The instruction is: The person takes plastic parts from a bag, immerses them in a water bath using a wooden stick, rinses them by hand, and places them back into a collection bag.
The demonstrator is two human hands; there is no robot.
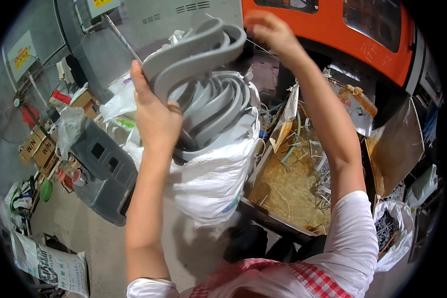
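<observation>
My left hand (151,107) is closed around the near end of a wavy grey plastic piece (196,57), thumb up along its left side. The piece is made of broad bands bent into S-curves and is raised over an open white woven sack (211,186). Inside the sack, many similar curved grey plastic pieces (216,107) lie nested together. Just right of the held piece's far end is my right hand (273,32), apart from it. Its fingers are bent but smeared by motion, so what they hold, if anything, is unclear.
Right of the sack stands a trough of brownish water (293,184) with pale scraps in it. An orange machine (328,30) rises behind. A dark grey plastic chair (102,166) is at left, a white bag of grey scraps (395,231) at right, and a filled sack (52,265) lower left.
</observation>
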